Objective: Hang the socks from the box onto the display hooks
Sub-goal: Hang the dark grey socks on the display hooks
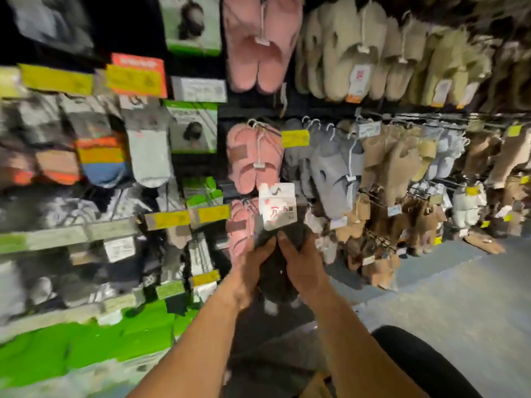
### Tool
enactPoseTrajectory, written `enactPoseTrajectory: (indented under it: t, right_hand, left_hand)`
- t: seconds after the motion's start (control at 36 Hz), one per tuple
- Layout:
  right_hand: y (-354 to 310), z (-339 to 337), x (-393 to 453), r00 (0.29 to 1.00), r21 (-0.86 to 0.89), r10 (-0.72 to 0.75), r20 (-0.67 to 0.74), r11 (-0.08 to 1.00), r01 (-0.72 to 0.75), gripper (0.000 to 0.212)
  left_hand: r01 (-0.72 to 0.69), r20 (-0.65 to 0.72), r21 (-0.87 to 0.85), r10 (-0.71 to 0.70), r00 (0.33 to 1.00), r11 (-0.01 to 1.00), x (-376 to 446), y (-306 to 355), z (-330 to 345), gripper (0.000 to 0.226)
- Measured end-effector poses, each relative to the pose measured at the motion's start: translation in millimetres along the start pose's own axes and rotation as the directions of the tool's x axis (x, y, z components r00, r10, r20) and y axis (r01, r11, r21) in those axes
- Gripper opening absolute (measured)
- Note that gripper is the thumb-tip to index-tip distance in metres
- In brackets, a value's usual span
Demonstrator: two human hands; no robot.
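- No brand name or writing can be read: every label is blurred.
- One dark sock pack (277, 271) sits at lower centre of the frame, its white header card (277, 206) with a black hook on top.
- The left hand (253, 271) grips the pack's left side; the right hand (303, 265) grips its right side, fingers curled round the dark fabric.
- Three pairs of pink slippers (254, 156) hang in a column at centre, just behind the card.
- Beige slippers (353, 50) fill the upper right; grey slippers (330, 170) and brown ones hang below them, too crowded to count.
- Yellow price tags (295, 138) dot the racks; a red-and-yellow sign (137, 76) sits upper left.
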State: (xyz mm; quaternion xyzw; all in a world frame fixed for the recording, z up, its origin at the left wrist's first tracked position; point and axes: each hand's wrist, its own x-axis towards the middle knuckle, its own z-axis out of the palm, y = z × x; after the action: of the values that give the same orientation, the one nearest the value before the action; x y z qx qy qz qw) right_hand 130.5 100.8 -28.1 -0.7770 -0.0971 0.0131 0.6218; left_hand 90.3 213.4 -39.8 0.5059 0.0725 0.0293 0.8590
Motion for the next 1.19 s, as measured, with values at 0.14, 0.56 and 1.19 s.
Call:
enactPoseTrajectory:
  t: [0.14,0.56,1.19]
  right_hand:
    - [-43,81,-28,0.985,-0.027,-0.055,0.166,0.998,0.060,0.063]
    - [-155,384,-220,0.794,0.144,-0.151,0.589,0.986,0.080,0.069]
    - [-262,778,-483,0.206,0.321,-0.321,0.924,0.946,0.035,0.036]
  left_hand:
    - [-0.146,-0.069,0.068,0.151,0.986,0.987,-55,46,-69,0.054]
    - [-0.374,-0.519,0.225,0.436,0.735,0.900,-308,176,-306,0.041]
    - [-0.411,-0.824,0.468,0.555,0.117,0.782,-616,299,-612,0.041]
